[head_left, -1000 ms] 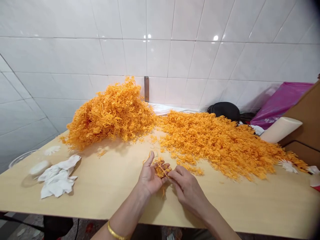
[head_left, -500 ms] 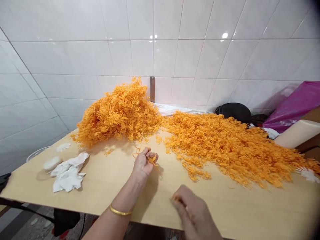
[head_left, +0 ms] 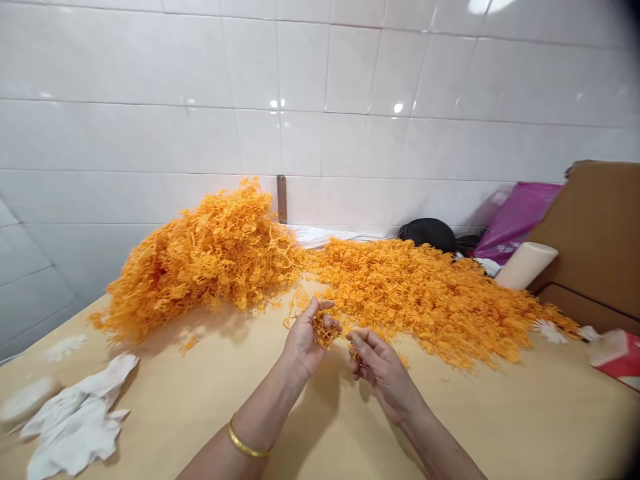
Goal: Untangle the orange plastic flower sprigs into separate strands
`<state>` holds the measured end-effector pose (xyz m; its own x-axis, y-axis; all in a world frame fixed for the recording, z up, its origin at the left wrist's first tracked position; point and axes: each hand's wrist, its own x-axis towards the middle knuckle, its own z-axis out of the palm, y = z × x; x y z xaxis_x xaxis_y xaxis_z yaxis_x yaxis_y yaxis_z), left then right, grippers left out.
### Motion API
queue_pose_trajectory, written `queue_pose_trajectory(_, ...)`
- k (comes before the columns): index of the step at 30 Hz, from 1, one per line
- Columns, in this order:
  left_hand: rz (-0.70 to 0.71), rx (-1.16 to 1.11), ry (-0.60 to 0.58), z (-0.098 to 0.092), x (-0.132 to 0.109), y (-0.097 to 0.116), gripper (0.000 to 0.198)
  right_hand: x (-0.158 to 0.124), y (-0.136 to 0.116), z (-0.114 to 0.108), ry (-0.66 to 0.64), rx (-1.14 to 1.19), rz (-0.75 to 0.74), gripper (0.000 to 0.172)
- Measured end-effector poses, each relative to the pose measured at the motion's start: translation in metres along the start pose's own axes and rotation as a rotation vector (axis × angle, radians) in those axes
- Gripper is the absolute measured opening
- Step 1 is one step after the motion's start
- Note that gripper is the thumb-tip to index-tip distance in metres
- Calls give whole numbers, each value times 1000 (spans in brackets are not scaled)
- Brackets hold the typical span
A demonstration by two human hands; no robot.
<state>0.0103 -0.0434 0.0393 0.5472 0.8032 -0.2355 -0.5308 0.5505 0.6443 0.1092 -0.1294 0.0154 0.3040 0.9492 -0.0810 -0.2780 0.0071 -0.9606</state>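
Note:
Curled around a small bunch of orange plastic flower pieces (head_left: 324,331) is my left hand (head_left: 303,343), palm up, with thin orange strands trailing out behind its thumb. My right hand (head_left: 380,370) is close beside it on the right, thumb and fingers pinched together; bits of orange show between them, mostly hidden by the fingers. Beyond my hands, a tall tangled heap of orange sprigs (head_left: 200,257) stands on the left. A lower, spread-out pile of small orange flower pieces (head_left: 415,293) lies on the right.
White crumpled tissue (head_left: 83,417) and a round white object (head_left: 30,400) lie at the table's left. A black case (head_left: 427,233), purple bag (head_left: 517,217), cream roll (head_left: 527,265), cardboard box (head_left: 593,233) and red-and-white packet (head_left: 620,360) are at the right. A tiled wall (head_left: 300,143) rises behind.
My right hand has moved up and forward, close to my left hand. The left hand now shows a fuller orange bunch. The view has turned right, bringing the cardboard box into fuller view.

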Motion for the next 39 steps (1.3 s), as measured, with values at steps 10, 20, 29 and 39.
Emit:
queue_pose_trajectory(10, -178, 53, -23, 11, 20, -20, 27, 32, 7, -3, 62, -28, -13, 34)
queue_pose_trajectory(20, 134, -77, 84, -13, 51, 0, 9, 93, -13, -12, -30, -264, -206, 30)
queue_pose_trajectory(29, 116, -199, 212, -24, 64, 3, 19, 75, 11, 8, -250, -739, -676, 13)
queue_pose_trajectory(39, 178, -109, 290, -28, 69, 7, 17, 40, -6, 14, -321, -666, -804, 11)
